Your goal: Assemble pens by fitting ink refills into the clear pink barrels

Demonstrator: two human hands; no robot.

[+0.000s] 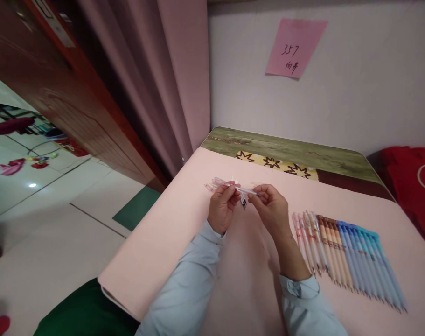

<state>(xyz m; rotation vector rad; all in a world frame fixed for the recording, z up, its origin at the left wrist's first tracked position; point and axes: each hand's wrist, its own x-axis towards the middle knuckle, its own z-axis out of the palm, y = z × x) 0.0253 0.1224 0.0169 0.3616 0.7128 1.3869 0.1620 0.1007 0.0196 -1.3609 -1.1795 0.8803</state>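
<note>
A slim, pale pen is held nearly level above the table between my two hands. My left hand pinches its left part with thumb and fingers. At the other end, the fingertips of my right hand are closed around it. Several clear pens with pink marks lie just behind my left hand, partly hidden by it. Dark tips show below the held pen, between the hands.
To the right lies a neat row of pens, running from pink-white through brown pens to blue pens. A pale pink mat covers most of the table. Behind it stands a wall with a pink note; a curtain hangs at left.
</note>
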